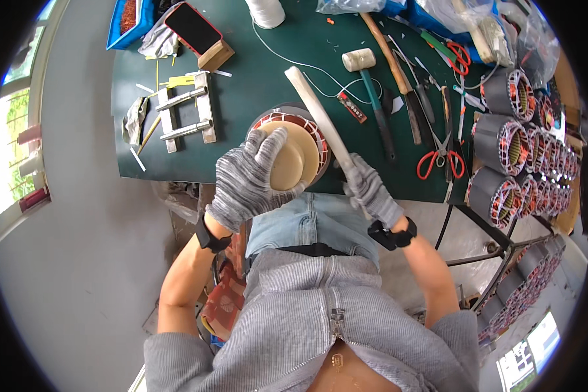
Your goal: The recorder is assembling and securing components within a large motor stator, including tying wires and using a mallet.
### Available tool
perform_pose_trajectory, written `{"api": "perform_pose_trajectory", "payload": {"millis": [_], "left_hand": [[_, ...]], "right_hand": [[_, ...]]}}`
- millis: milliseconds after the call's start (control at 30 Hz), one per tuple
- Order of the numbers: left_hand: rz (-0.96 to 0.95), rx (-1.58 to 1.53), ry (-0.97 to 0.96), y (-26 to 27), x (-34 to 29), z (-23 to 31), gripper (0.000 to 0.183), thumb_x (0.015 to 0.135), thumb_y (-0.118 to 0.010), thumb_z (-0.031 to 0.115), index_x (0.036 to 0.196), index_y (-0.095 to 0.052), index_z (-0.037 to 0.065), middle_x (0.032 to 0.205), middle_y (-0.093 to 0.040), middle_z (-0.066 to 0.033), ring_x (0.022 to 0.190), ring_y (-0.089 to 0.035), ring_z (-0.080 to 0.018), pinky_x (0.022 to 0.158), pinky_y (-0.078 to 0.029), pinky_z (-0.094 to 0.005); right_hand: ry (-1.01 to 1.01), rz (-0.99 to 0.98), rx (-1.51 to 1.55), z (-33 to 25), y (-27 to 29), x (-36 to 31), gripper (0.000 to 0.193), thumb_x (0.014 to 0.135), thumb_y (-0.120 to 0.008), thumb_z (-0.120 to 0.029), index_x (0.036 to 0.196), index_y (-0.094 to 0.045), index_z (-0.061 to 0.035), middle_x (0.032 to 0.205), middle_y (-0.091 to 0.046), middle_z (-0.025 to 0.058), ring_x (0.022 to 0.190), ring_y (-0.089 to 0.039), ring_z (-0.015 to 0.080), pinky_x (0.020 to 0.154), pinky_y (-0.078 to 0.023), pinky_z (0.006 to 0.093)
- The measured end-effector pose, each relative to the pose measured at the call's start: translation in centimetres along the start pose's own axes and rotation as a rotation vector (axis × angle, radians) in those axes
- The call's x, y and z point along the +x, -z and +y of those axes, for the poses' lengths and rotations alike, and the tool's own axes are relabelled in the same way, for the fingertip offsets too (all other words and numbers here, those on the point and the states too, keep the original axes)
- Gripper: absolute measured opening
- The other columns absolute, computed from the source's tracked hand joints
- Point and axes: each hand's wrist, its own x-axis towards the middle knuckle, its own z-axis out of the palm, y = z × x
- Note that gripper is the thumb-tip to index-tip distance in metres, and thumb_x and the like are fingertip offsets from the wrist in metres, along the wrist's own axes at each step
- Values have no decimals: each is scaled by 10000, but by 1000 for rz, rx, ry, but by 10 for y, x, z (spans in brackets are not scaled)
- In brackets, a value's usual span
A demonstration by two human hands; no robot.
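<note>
My left hand (pixel 245 179), in a grey striped knit glove, is closed on a cream-coloured round stepped block (pixel 293 162). The block sits on a motor stator (pixel 323 145), whose red windings and white lacing show around it at the table's near edge. My right hand (pixel 374 193), gloved alike, grips the lower end of a pale wooden bat (pixel 317 108). The bat slants up and to the left, along the right side of the stator. Most of the stator's body is hidden under the block and my left hand.
On the green table (pixel 255 72) lie a metal frame with two rods (pixel 186 111), a phone (pixel 193 28) on a wooden stand, a white-headed mallet (pixel 359 60), red-handled scissors (pixel 441 157) and a string spool (pixel 266 12). Several stators (pixel 496 144) are stacked at the right.
</note>
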Motion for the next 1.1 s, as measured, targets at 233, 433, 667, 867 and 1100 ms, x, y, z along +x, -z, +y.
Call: {"api": "perform_pose_trajectory", "payload": {"millis": [233, 433, 667, 867, 1100], "left_hand": [[299, -311, 71, 69, 66, -19, 602, 620, -755, 290, 1123, -515, 63, 957, -566, -139, 936, -549, -299, 815, -473, -369], [-70, 125, -2, -4, 200, -83, 683, 657, -723, 425, 1187, -468, 78, 1152, -531, -183, 1030, -548, -338, 845, -457, -374], [-53, 71, -4, -53, 221, -138, 713, 641, -741, 358, 1223, -451, 65, 1129, -529, -199, 1010, -532, -356, 882, -433, -390], [121, -288, 120, -41, 133, -167, 649, 685, -740, 199, 1241, -445, 43, 1158, -527, -166, 1091, -506, -295, 921, -422, -345], [446, -569, 387, -42, -35, -137, 221, 881, -519, 51, 1094, -578, 53, 954, -605, -93, 882, -570, -171, 819, -450, -267]], "right_hand": [[-476, 395, -6, -26, 46, -17, 257, 894, -537, -289, 1019, -496, -68, 678, -534, 20, 480, -467, 82, 447, -408, 236], [-486, 428, -182, -33, 32, -22, 481, 889, -527, -140, 1340, -378, -65, 1018, -613, 117, 694, -605, 176, 611, -491, 282], [169, 163, -641, -78, 29, 3, 454, 844, -587, -107, 1282, -467, -96, 1166, -582, 134, 961, -593, 290, 837, -470, 354], [-94, -277, -845, -101, 40, 47, 406, 815, -618, -193, 1211, -549, -131, 1079, -602, 145, 871, -601, 296, 735, -499, 372], [210, -446, -896, -105, 36, 80, 400, 861, -527, -125, 1259, -500, -98, 1136, -588, 144, 910, -593, 300, 784, -485, 350]]}}
